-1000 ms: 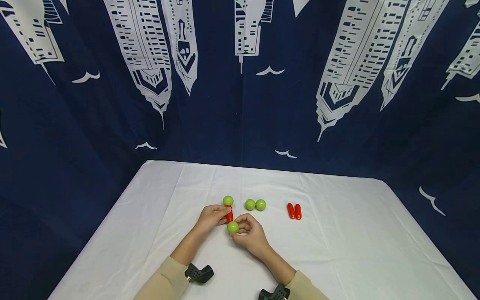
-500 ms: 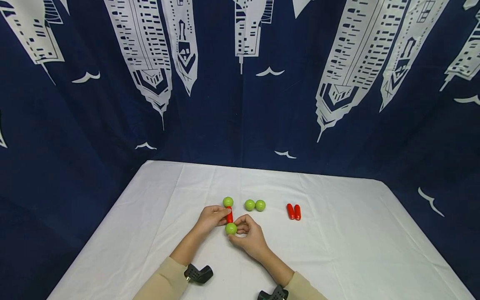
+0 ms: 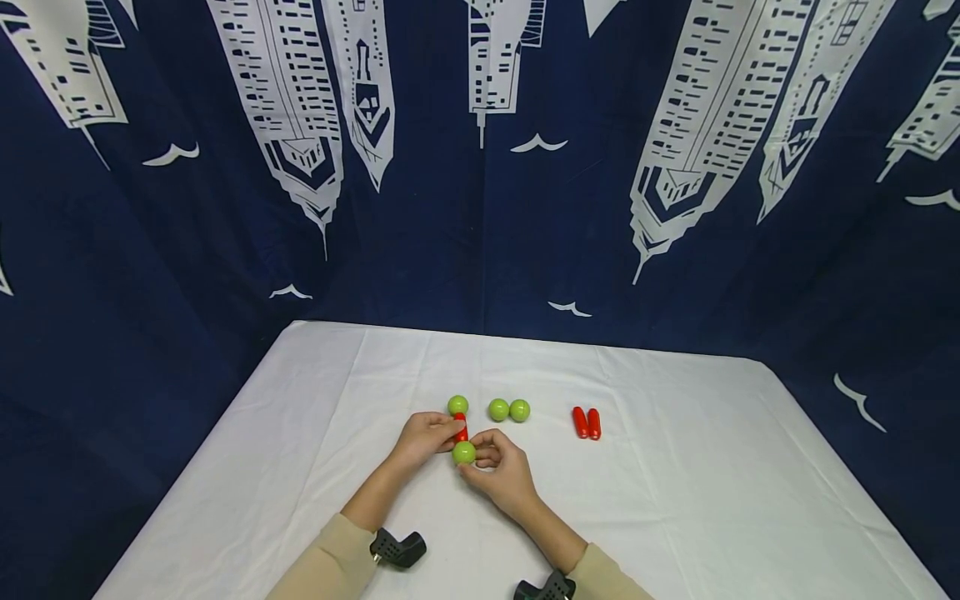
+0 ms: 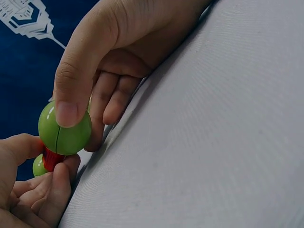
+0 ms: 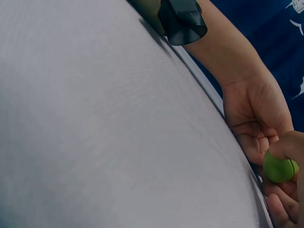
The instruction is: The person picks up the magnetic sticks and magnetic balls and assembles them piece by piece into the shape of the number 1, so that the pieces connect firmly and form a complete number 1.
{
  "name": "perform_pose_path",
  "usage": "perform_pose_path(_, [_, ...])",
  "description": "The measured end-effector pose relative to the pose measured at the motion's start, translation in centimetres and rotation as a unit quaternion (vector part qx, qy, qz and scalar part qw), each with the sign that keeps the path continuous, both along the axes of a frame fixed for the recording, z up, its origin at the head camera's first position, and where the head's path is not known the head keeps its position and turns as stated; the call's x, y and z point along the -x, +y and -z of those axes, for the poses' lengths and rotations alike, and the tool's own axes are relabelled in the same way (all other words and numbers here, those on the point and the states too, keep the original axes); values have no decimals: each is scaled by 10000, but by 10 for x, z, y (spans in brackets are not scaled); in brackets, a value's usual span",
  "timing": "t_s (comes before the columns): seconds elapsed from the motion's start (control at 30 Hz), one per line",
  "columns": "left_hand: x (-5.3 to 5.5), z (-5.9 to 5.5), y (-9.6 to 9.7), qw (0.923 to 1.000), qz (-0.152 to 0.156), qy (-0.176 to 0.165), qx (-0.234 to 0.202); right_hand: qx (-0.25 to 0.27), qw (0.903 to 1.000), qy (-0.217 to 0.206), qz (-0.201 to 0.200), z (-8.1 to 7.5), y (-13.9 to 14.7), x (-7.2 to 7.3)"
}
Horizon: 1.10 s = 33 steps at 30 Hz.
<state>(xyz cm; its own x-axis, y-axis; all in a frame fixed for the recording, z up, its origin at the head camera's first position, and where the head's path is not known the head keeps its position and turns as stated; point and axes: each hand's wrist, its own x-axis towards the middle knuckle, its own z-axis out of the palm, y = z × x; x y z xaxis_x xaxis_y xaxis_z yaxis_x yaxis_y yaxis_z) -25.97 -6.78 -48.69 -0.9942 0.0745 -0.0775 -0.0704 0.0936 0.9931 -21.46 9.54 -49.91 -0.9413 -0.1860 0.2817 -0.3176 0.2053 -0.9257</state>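
Observation:
A red rod (image 3: 462, 434) joins two green balls, one at each end. My left hand (image 3: 422, 437) pinches the rod between thumb and fingers. The near ball (image 3: 464, 452) is held between the thumb and fingers of my right hand (image 3: 504, 477). At the far end sits the other ball (image 3: 457, 405), untouched by either hand. In the left wrist view a thin seam runs down the near ball (image 4: 61, 135), and the rod (image 4: 51, 159) shows below it. The right wrist view shows the green ball (image 5: 278, 168) under the right thumb; the rod is hidden there.
Two more green balls (image 3: 498, 409) lie side by side beyond the right hand. Farther right are two red rods (image 3: 581, 422), close together. All rest on a white cloth-covered table (image 3: 690, 483), with a dark blue patterned curtain (image 3: 480, 225) behind it.
The joined piece has shifted slightly, its near ball dipping toward me and then coming back away. Both hands keep their grips throughout. The loose balls and rods stay in place.

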Motion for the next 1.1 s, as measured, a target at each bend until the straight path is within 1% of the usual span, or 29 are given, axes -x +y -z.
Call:
perform_pose_path(0.13, [-2,-1,-1,9999,87,55,108,-101,9998,31,152,0,0,0])
perform_pose_path(0.3, [-3,-2,-3,9996,183,-45,199,-121,9996,83,231,-1,-2,-1])
perform_pose_path(0.33, [-3,-2,-4,9995,201,-101,218,-122,9996,111,248,-3,-3,-2])
perform_pose_path(0.43, [-4,-4,-6,9986,329,-232,347,-101,9995,186,244,-16,-4,-9])
perform_pose_path(0.57, [-6,-10,-10,9956,676,-536,361,-118,9996,65,230,-35,-5,-17])
perform_pose_path(0.7, [-6,-12,-12,9901,1068,-832,365,-143,9995,-45,264,-37,-4,-18])
perform_pose_path(0.8, [-8,-13,-14,9864,1327,-875,429,-114,9996,-19,270,-35,-4,-17])
perform_pose_path(0.9, [-11,-15,-14,9836,1548,-827,424,-92,9996,-41,267,-35,-4,-17])
perform_pose_path(1.0, [-13,-17,-14,9811,1699,-850,368,-85,9996,-38,270,-35,-4,-17])
perform_pose_path(1.1, [-14,-18,-13,9799,1784,-846,291,-76,9996,-41,255,-36,-4,-18])
